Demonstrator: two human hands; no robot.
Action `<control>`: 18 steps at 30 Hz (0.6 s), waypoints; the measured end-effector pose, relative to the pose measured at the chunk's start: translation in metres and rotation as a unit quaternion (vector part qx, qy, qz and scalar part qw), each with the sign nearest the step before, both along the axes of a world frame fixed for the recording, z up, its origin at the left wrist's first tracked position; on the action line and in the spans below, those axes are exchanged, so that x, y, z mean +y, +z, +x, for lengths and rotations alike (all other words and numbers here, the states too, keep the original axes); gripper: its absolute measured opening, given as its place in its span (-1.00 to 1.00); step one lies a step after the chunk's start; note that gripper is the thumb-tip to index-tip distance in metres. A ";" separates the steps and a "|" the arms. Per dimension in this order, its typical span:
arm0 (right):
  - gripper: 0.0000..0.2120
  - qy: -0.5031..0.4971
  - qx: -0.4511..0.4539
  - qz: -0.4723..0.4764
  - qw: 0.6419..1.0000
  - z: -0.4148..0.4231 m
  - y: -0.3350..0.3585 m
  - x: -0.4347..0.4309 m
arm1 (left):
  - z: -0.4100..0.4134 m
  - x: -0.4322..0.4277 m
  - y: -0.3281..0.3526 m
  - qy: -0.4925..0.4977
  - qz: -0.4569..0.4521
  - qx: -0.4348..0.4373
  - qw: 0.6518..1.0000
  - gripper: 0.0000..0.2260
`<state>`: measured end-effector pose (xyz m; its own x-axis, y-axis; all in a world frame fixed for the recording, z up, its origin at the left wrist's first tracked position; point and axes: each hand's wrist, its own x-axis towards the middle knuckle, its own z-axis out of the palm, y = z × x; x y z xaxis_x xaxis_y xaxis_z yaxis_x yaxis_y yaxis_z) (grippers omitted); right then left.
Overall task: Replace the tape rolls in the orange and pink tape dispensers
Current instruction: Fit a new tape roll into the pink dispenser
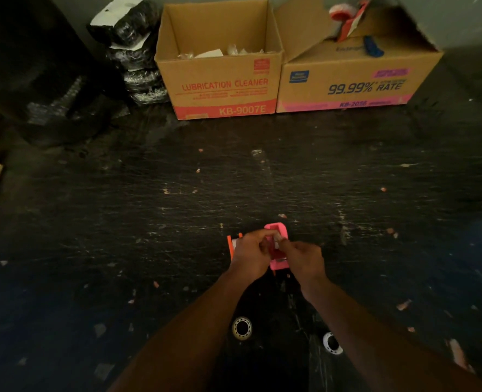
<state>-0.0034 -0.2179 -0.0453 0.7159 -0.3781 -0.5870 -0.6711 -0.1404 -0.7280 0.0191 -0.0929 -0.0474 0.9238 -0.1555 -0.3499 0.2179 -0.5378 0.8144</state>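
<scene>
Head view: pink tape dispenser (276, 247) stood mid-floor, gripped by left hand (249, 254) and right hand (302, 258), fingers curled closed on it. Orange tape dispenser (231, 244) sat just left, partly hidden. Two tape rolls (242, 328) (332, 343) lay nearer, between the forearms.

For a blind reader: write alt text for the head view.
Both hands, left hand and right hand, work on a pink tape dispenser on a dark scuffed floor, an orange dispenser beside it. Two tape cores lie nearer.
</scene>
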 end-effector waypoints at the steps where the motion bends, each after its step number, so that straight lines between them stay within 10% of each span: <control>1: -0.63 -0.028 0.021 0.020 0.999 0.003 0.001 0.004 | 0.000 0.001 0.000 0.002 -0.010 -0.001 1.000 -0.60; 18: -0.80 -0.056 0.017 0.040 0.997 -0.009 0.003 0.010 | 0.005 0.000 0.001 0.020 0.021 0.036 0.999 -0.62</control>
